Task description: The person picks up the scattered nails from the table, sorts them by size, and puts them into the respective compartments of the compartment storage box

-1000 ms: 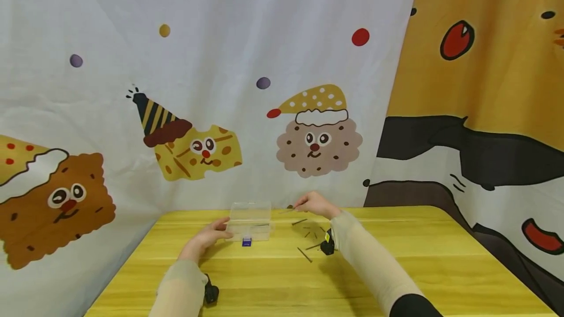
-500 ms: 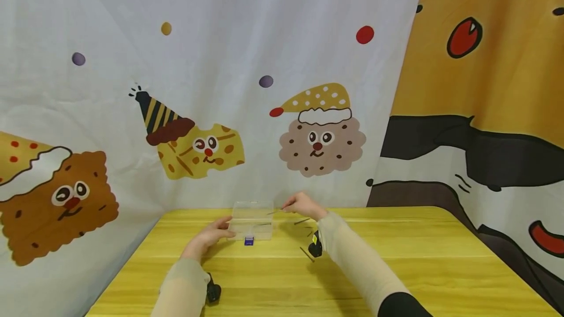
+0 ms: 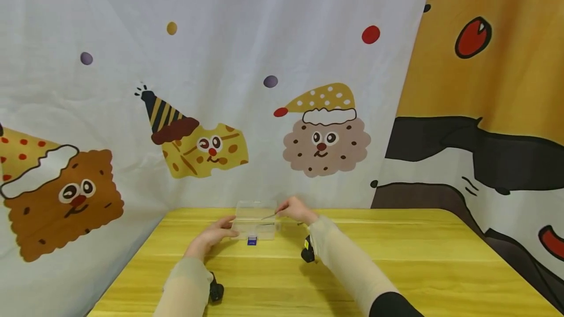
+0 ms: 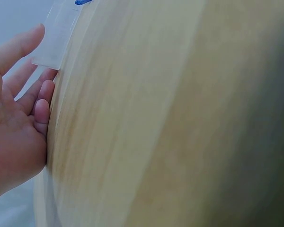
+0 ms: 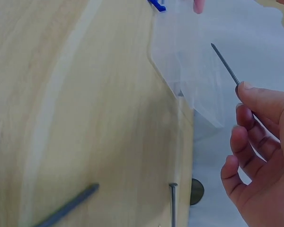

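Observation:
A clear plastic box (image 3: 266,235) with a blue latch (image 3: 251,240) stands open near the table's back edge, its lid (image 3: 255,209) raised behind. One dark nail (image 3: 265,224) lies inside. At the box's left end, my left hand (image 3: 215,236) rests with its thumb stretched out and fingers relaxed against it. My right hand (image 3: 296,209) pinches another nail (image 5: 224,61) between thumb and fingers, its pointed tip directed left over the open box. In the right wrist view its other fingers are loosely bent.
Loose nails lie on the wooden table (image 3: 264,283); the right wrist view shows one flat-headed nail (image 5: 173,205) and a thicker one (image 5: 68,205). My right forearm hides most of them in the head view. A printed curtain (image 3: 264,160) hangs directly behind the table.
My right hand has carried the nail leftward, from beside the box to over its right part. The left hand stays at the box's left end. The head view has turned slightly left.

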Available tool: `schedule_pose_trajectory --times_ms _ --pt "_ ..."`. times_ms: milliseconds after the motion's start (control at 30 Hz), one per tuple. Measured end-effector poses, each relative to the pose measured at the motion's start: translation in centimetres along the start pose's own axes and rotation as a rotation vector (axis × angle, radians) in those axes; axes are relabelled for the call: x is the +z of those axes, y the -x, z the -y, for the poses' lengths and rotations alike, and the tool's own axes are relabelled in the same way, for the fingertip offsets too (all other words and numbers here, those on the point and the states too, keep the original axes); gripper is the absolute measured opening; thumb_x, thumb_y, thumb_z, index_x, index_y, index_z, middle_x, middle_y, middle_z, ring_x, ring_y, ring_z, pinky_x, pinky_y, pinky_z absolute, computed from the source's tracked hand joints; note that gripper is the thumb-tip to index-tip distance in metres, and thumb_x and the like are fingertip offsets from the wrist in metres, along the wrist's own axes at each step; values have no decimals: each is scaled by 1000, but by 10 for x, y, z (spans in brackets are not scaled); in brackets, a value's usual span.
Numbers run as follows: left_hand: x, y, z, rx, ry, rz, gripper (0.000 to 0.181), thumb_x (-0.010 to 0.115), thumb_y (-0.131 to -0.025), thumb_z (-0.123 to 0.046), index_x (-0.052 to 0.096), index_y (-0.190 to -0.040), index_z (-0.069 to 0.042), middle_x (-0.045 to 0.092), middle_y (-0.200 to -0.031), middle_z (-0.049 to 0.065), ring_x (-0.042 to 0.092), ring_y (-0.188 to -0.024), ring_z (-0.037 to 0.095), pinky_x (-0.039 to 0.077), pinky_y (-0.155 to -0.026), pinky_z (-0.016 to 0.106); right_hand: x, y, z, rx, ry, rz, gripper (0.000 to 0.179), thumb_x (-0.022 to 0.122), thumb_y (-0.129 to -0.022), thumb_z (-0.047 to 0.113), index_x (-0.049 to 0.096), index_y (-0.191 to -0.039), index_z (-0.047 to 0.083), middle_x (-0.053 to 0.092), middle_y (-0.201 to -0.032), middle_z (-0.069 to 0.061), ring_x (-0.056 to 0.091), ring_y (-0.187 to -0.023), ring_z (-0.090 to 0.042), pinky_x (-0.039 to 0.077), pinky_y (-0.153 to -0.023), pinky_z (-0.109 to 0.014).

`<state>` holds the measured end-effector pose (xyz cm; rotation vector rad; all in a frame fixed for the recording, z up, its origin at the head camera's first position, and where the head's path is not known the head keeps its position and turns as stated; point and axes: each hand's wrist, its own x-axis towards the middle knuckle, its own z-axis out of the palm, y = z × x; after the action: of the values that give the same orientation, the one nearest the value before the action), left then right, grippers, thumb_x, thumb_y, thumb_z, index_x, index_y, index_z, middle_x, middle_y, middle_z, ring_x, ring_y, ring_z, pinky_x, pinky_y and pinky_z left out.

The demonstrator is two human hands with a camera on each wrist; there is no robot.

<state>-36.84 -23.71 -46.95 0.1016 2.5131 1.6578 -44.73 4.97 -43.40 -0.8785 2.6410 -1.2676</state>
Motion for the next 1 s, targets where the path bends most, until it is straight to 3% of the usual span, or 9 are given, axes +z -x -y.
schedule_pose_trajectory --times_ms 300,767,1000 --pt "0 -2 0 -7 21 -14 74 73 -85 -13 37 -148 0 37 -143 32 35 -131 47 28 -106 60 14 -2 1 -14 50 4 10 68 -87 2 76 -93 -1 72 -92 -10 65 -88 -21 54 -80 -35" --pt "3 0 -4 2 27 -26 71 72 -85 -9 37 -146 3 39 -140 33 37 -129 48 29 -105 60 27 0 9 11 82 20 11 67 -87 0 77 -91 -1 72 -91 -11 60 -62 -14 49 -57 -25" --pt "2 -1 -3 -1 31 -26 71 72 -84 -9 38 -146 3 42 -139 32 39 -127 46 29 -105 61 28 -2 6 1 73 20 11 67 -87 2 77 -93 0 72 -96 -12 65 -68 -18 51 -61 -25"
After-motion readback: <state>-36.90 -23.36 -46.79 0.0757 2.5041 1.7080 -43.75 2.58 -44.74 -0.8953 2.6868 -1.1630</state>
